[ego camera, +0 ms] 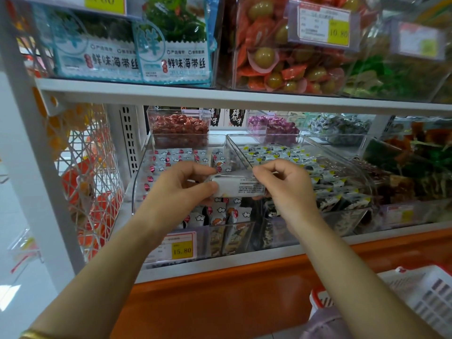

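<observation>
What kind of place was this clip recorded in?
Most likely a shop's snack aisle: white shelves carry clear bins of wrapped snacks, yellow price tags mark the bins, and a shopping basket sits lower right. The left hand and right hand hold a white packet.

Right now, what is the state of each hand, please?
Left hand: closed, pinching the left end of the white snack packet.
Right hand: closed, pinching the right end of the same packet.

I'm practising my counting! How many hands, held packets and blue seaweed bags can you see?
Hands: 2 (left hand, right hand)
Held white packet: 1
Blue seaweed bags: 2
Total: 5
</observation>
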Motion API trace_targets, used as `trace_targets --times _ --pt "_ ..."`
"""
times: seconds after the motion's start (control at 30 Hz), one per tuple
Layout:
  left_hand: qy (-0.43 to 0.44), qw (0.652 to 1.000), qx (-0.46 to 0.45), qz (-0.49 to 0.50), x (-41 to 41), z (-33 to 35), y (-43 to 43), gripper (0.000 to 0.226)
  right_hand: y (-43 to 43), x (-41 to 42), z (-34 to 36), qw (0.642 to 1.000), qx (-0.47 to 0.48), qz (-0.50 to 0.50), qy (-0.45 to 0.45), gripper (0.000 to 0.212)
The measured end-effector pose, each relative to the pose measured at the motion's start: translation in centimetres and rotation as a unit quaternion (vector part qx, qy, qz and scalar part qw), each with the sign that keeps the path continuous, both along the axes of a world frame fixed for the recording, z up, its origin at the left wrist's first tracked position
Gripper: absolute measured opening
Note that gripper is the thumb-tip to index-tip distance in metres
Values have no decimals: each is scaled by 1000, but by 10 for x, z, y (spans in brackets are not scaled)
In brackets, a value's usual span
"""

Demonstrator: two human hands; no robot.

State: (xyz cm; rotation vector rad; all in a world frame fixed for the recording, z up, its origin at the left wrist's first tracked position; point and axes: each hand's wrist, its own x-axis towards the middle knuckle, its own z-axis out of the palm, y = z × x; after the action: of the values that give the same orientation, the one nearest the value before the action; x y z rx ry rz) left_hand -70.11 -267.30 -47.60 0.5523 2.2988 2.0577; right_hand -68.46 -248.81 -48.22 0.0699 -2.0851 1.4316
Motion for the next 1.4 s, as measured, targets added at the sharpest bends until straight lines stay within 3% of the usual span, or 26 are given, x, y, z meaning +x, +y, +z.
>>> trace_targets --times 0.13,0.33,0.67,0.77,0.87,1.0,1.1,1.2,1.3,1.4 --pt "8 999 -21 36 0 -1 3 8 -6 1 0 999 49 0 16 16" --pt "12 994 -22 103 -3 0 -1 25 -13 3 0 997 65 29 19 16" --pt "11 997 8 80 -5 -3 0 26 -10 -1 -3 1000 19 16 -13 17" --pt "61 996 -57 31 -4 -6 1 12 -7 0 -3 997 -67 29 -26 18" --pt "111 983 -137 47 -8 -10 2 5 -4 1 -1 988 -114 90 -51 8" --pt "93 987 -104 84 -19 -11 5 19 -2 -4 0 993 12 95 -76 36" --pt "83 986 -110 93 -28 -12 11 27 -2 -13 8 996 2 71 -45 23" --pt "108 971 -174 125 -41 -12 14 49 5 -36 15 999 -21 -2 -28 16" --pt "184 937 -258 143 -60 -3 17 43 11 -60 15 996 -24 -69 -41 35" --pt "205 886 -408 84 -92 1 32 43 14 -80 15 993 -70 -82 -37 28"
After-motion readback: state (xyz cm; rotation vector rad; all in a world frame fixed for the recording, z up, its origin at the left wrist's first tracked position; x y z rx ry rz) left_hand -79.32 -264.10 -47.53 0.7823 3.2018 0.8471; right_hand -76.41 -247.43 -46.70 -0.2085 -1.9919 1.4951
